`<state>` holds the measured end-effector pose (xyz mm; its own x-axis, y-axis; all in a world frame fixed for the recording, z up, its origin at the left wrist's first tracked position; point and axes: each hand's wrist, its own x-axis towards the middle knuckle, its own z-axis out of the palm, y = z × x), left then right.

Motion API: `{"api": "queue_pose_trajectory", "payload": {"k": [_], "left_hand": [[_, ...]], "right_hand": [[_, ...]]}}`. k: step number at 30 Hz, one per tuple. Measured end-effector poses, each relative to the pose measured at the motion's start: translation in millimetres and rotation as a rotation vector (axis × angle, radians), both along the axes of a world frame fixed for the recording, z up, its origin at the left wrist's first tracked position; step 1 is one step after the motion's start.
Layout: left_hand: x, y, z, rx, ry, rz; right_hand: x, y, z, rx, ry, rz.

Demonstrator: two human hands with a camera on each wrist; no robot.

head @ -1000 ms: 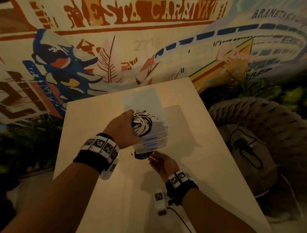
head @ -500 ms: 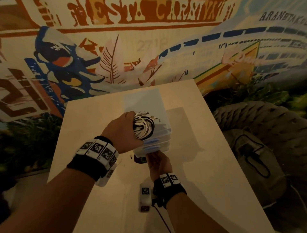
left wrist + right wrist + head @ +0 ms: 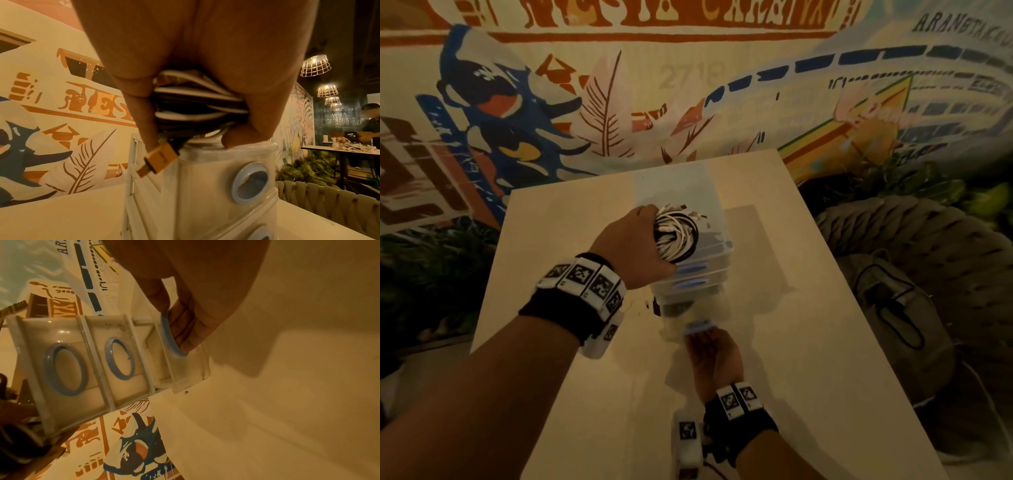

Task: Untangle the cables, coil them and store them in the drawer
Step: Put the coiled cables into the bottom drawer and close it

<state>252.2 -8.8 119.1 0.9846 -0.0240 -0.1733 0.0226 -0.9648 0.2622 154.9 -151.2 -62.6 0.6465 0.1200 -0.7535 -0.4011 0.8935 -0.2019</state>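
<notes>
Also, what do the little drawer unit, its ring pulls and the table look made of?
Drawer unit: likely translucent, glossy plastic; highlights sit on its fronts and the bottom drawer shows light through its walls. Ring pulls: opaque pale-blue, probably plastic, smooth moulded rims. Table: pale, matte, even surface; laminate or painted board, no grain visible to settle it.

Left hand [image 3: 635,245] curled tight round cable coil [image 3: 676,236], thumb side up, wrist band showing. Right hand [image 3: 714,356] lower, palm up, fingers [image 3: 185,327] hooked thru bottom drawer ring [image 3: 169,335].
</notes>
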Motion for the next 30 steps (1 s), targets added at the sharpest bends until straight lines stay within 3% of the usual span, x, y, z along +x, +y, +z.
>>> {"api": "queue_pose_trajectory", "payload": {"k": [6, 14, 17, 20, 23, 26, 30], "left_hand": [[1, 1, -3, 0.001, -0.024, -0.007], [-5, -4, 4, 0.036, -0.027, -0.014], [-23, -13, 14, 0.148, -0.143, -0.057], [-54, -34, 12, 0.023, -0.239, -0.106], [-72, -53, -23, 0.032, 0.022, -0.179], [-72, -60, -71, 0.061, 0.31, -0.137], [-53, -66, -97, 0.114, 0.476, 0.001]], "right_hand": [[-42, -20, 6, -0.018, 0.028, 0.068], [-48, -26, 9, -0.023, 0.054, 0.094], [-49, -32, 8, -0.037, 0.06, 0.135], [-46, -33, 2, -0.058, 0.1, 0.131], [-44, -32, 1, -0.069, 0.131, 0.141], [-42, -35, 6, -0.071, 0.11, 0.188], [-40, -37, 9, -0.053, 0.103, 0.203]]}}
